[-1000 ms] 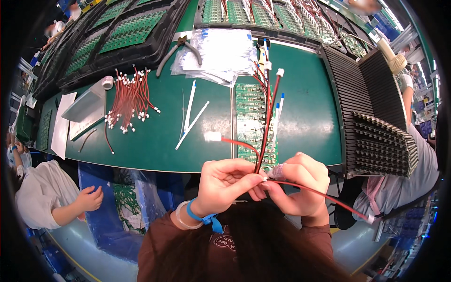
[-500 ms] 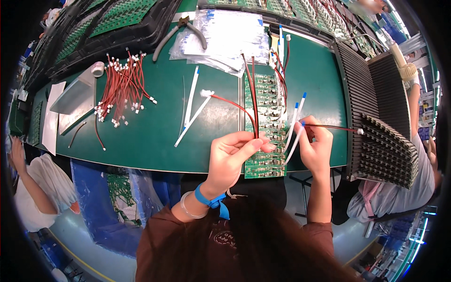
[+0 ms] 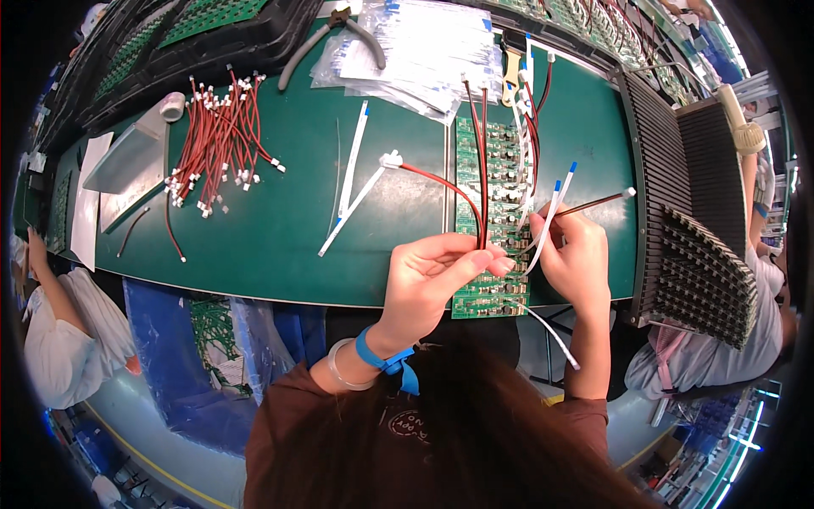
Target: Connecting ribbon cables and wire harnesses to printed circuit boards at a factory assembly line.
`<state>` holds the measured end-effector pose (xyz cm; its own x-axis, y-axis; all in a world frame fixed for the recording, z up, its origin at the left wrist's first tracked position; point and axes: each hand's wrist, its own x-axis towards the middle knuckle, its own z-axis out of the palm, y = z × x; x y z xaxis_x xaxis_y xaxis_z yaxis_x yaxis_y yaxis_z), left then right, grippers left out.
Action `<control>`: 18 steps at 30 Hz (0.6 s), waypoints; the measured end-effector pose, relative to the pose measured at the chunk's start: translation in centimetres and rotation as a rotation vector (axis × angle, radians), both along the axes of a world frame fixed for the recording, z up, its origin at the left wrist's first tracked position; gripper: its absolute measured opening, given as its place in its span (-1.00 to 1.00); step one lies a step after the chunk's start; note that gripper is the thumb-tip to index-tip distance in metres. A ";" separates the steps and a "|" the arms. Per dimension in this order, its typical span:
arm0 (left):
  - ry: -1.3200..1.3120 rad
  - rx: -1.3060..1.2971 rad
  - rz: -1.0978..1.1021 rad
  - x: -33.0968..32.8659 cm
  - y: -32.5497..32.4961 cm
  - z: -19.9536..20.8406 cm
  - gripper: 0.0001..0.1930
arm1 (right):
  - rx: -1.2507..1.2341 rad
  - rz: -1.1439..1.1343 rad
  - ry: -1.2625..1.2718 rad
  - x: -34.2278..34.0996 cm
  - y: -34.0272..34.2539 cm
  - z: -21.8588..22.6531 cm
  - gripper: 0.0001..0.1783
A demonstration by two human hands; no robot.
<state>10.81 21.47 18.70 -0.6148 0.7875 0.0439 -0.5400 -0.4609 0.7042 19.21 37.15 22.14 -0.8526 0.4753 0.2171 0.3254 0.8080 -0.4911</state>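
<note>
A long green circuit-board panel [image 3: 492, 307] lies upright before me, reaching over the table's front edge. Above its lower half, my left hand [image 3: 445, 270] is closed in a pinch round several red-and-black wires [image 3: 482, 187] with white plugs. At the panel's right edge, my right hand [image 3: 575, 254] has its fingers curled in on a red-and-black wire lead [image 3: 593, 203], whose plug points right. White flat cables [image 3: 556, 195] with blue ends rise beside these fingers; whether they are gripped is unclear. Another white flat cable [image 3: 551, 335] hangs from the panel's lower right.
A wire pile [image 3: 222, 144], two flat cables [image 3: 349, 165], pliers [image 3: 331, 38] and bagged cables [image 3: 415, 59] lie left and behind. A black slotted rack [image 3: 670, 153] stands right, and a black tray [image 3: 288, 42] back left. Co-workers sit on both sides.
One white flat cable has left my right fingers and now hangs down past the table edge. The wire lead's plug has swung up. My left hand keeps its pinch; the whole view has shifted slightly.
</note>
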 end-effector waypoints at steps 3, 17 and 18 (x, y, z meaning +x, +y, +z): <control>0.002 0.005 0.010 0.0 -0.1 0.0 -0.84 | 0.093 0.093 -0.102 -0.4 0.2 0.4 -0.85; -0.012 0.094 0.050 0.2 0.4 -0.3 -0.83 | 0.032 0.145 -0.316 -0.6 1.7 2.3 -0.83; -0.039 0.117 0.072 0.2 0.3 -0.2 -0.83 | -0.074 0.165 -0.304 -0.3 1.9 2.5 -0.80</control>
<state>10.99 21.76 18.50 -0.6727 0.7320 0.1081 -0.5281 -0.5773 0.6228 18.94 39.01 24.62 -0.9397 0.3304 -0.0880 0.3333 0.8279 -0.4512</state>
